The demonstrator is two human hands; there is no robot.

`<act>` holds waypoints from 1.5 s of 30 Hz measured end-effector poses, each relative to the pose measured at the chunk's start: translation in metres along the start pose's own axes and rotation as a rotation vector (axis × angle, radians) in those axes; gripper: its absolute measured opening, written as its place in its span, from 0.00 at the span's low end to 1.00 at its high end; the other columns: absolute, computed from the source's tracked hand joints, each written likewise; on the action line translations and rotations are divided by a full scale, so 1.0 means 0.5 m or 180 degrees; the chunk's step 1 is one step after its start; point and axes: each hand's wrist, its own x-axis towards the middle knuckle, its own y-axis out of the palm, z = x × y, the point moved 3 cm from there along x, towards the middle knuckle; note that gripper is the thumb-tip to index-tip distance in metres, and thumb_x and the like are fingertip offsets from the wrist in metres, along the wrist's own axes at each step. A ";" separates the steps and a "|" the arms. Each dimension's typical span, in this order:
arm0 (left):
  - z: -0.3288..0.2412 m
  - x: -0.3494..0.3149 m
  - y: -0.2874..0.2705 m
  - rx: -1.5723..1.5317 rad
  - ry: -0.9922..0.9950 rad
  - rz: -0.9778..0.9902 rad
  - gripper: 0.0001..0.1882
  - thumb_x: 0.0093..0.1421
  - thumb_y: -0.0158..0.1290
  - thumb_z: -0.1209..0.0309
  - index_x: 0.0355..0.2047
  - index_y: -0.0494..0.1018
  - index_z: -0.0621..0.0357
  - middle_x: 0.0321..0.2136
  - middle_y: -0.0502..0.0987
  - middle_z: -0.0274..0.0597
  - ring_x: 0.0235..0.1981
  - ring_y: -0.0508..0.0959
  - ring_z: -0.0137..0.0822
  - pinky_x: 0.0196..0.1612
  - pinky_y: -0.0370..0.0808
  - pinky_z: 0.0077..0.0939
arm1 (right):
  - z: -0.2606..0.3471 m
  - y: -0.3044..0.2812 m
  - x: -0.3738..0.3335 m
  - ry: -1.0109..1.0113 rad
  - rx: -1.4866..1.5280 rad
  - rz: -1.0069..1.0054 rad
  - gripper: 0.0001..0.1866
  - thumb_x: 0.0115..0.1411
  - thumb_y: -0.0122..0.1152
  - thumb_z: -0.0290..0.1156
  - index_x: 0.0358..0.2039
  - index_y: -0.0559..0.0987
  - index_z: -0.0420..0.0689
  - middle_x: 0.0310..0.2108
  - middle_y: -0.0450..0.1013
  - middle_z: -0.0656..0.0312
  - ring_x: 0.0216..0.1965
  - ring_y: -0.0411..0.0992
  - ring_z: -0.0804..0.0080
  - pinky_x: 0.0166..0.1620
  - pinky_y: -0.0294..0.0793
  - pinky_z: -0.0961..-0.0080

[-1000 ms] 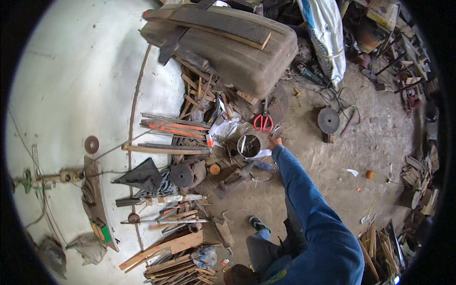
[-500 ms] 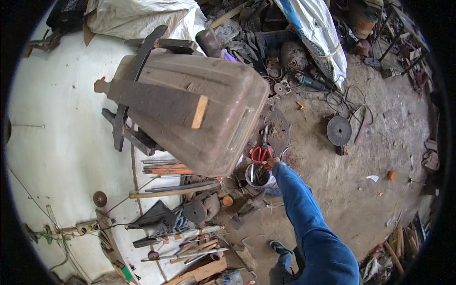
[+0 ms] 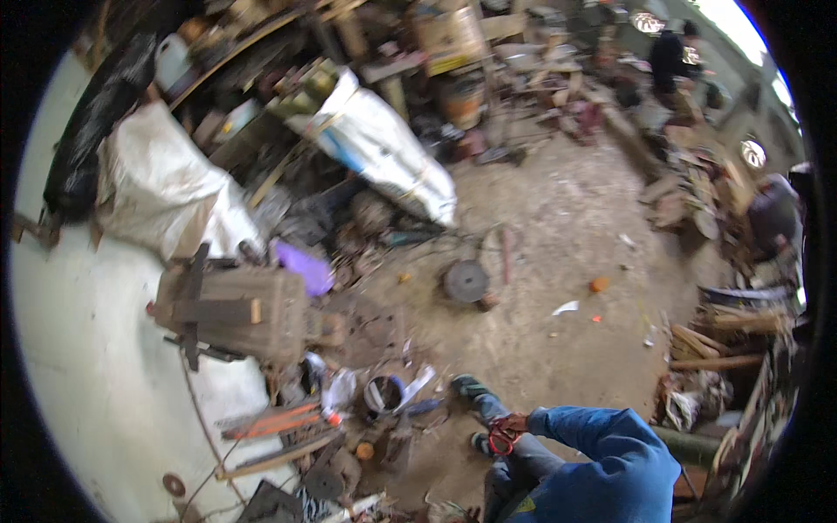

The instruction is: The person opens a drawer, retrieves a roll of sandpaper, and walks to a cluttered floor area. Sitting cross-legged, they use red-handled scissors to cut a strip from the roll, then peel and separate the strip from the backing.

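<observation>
My right hand, at the end of a blue sleeve, is closed around scissors with red looped handles. I hold them low, over my grey-trousered legs. Motion blur and the legs behind make the blades hard to see. My left hand does not show. A bucket with dark contents stands on the floor, left of my sandalled feet.
At the left stands a dusty boxy machine with dark bars. A round dark disc sits mid-floor. White sacks and heaped scrap fill the back. Wood pieces lie right. A person is far off at top right.
My right hand has drawn the red-handled scissors away from beside the bucket and back toward my legs. My view has swung up and right, so more of the workshop shows.
</observation>
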 end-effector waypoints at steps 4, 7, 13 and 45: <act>0.052 0.017 0.090 0.0217 -0.0326 0.0841 0.32 0.68 0.48 0.51 0.64 0.62 0.59 0.49 0.75 0.52 0.45 0.78 0.44 0.45 0.78 0.39 | -0.082 0.041 -0.274 -0.0611 0.1984 -0.0075 0.27 0.52 0.73 0.55 0.45 0.82 0.48 0.34 0.78 0.67 0.32 0.75 0.75 0.34 0.75 0.74; 0.060 0.043 0.172 0.0457 -0.0611 0.1412 0.32 0.67 0.48 0.51 0.64 0.62 0.59 0.48 0.75 0.52 0.45 0.78 0.44 0.44 0.79 0.39 | -0.099 0.100 -0.418 -0.1307 0.2192 -0.0759 0.14 0.57 0.73 0.43 0.37 0.82 0.50 0.28 0.74 0.71 0.28 0.71 0.81 0.29 0.68 0.78; 0.053 0.097 0.359 0.0927 -0.0590 0.1915 0.32 0.68 0.48 0.51 0.65 0.62 0.57 0.44 0.77 0.49 0.39 0.80 0.43 0.39 0.80 0.36 | -0.104 0.081 -0.534 -0.1672 0.3694 -0.1174 0.18 0.62 0.65 0.51 0.39 0.80 0.50 0.22 0.71 0.70 0.21 0.66 0.77 0.24 0.65 0.76; -0.582 0.862 1.664 0.2055 -0.0660 0.1620 0.40 0.66 0.46 0.41 0.65 0.62 0.62 0.57 0.71 0.52 0.51 0.75 0.43 0.51 0.74 0.35 | 0.216 -1.359 -0.747 -0.3157 0.4700 -0.1291 0.17 0.64 0.60 0.37 0.47 0.76 0.39 0.27 0.77 0.59 0.25 0.77 0.68 0.28 0.76 0.72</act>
